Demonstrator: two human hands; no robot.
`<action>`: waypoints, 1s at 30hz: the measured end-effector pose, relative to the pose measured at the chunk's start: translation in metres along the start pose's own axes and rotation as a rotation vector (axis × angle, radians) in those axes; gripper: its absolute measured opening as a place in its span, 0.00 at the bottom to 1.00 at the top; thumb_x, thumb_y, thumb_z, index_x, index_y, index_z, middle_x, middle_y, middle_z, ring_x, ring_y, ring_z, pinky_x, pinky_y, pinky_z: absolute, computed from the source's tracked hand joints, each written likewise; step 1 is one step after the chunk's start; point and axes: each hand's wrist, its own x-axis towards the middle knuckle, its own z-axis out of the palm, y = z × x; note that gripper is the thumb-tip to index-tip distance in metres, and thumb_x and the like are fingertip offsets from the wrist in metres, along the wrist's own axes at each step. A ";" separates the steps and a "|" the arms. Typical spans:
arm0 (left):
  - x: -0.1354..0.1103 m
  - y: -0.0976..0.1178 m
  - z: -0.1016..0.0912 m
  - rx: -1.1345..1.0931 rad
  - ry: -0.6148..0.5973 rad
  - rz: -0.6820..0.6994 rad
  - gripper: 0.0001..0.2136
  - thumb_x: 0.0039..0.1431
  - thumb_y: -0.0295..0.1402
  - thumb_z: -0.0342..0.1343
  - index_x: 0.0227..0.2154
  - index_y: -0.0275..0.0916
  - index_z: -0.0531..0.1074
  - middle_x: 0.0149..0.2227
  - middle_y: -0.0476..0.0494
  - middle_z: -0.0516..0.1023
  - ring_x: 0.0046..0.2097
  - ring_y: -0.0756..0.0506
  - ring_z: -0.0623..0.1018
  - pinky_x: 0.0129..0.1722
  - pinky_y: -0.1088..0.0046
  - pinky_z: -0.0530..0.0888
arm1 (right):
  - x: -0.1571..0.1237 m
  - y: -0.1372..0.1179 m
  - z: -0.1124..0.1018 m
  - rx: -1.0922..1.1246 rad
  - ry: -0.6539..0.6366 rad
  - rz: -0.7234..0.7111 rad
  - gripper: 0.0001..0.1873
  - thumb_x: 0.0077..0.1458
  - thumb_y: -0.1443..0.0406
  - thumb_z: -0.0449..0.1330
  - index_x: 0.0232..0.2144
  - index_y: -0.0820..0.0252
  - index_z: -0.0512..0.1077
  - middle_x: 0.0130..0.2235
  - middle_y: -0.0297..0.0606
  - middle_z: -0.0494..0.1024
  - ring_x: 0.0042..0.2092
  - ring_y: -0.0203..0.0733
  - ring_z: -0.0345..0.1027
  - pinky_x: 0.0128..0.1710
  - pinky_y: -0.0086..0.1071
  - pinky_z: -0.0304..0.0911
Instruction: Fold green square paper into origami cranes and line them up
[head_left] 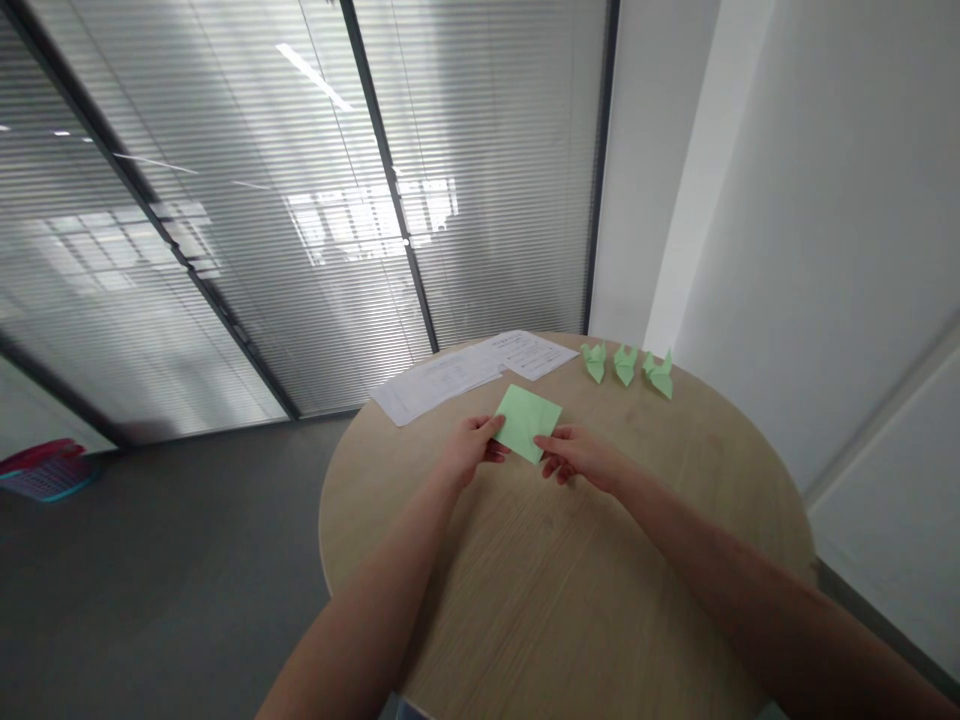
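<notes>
A light green square of paper (528, 418) is held up a little above the table, tilted so one corner points away from me. My left hand (477, 447) pinches its left corner, thumb on top and fingers beneath. On the right-hand lower edge, my right hand (573, 455) grips the paper the same way, with its other fingers curled below. Three folded green paper cranes, among them the left one (595, 362), the middle one (625, 365) and the right one (659, 374), stand in a row beyond my right hand.
Printed white sheets (450, 378) lie overlapping along the far left edge of the round wooden table (555, 580). Glass panels with blinds (495, 200) rise behind it, and a white wall (832, 230) is on the right. A red and blue basket (49, 472) sits on the floor at left.
</notes>
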 end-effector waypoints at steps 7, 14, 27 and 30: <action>0.001 -0.001 0.002 0.024 0.011 0.006 0.17 0.58 0.46 0.61 0.32 0.34 0.78 0.27 0.42 0.80 0.25 0.49 0.76 0.24 0.76 0.74 | -0.003 0.000 0.006 -0.017 -0.038 0.005 0.14 0.59 0.56 0.63 0.34 0.63 0.75 0.38 0.46 0.82 0.25 0.34 0.72 0.16 0.22 0.58; 0.002 0.000 0.002 0.085 0.065 0.127 0.19 0.59 0.45 0.60 0.43 0.34 0.79 0.28 0.43 0.79 0.25 0.49 0.76 0.24 0.75 0.75 | -0.002 0.001 0.009 0.009 -0.005 -0.017 0.09 0.57 0.61 0.64 0.36 0.62 0.75 0.34 0.43 0.82 0.26 0.35 0.72 0.16 0.22 0.58; -0.002 0.007 0.007 0.116 0.136 0.300 0.17 0.57 0.38 0.60 0.46 0.34 0.80 0.31 0.44 0.81 0.27 0.50 0.75 0.28 0.73 0.77 | 0.001 0.005 0.009 0.114 -0.007 -0.085 0.15 0.55 0.58 0.66 0.41 0.61 0.75 0.37 0.43 0.81 0.29 0.37 0.74 0.23 0.27 0.69; -0.002 0.007 0.006 0.117 0.137 0.298 0.18 0.56 0.39 0.60 0.46 0.34 0.80 0.31 0.45 0.81 0.27 0.50 0.75 0.28 0.72 0.77 | 0.000 0.004 0.010 0.103 -0.008 -0.090 0.14 0.53 0.60 0.68 0.40 0.62 0.76 0.36 0.43 0.80 0.28 0.37 0.73 0.22 0.27 0.69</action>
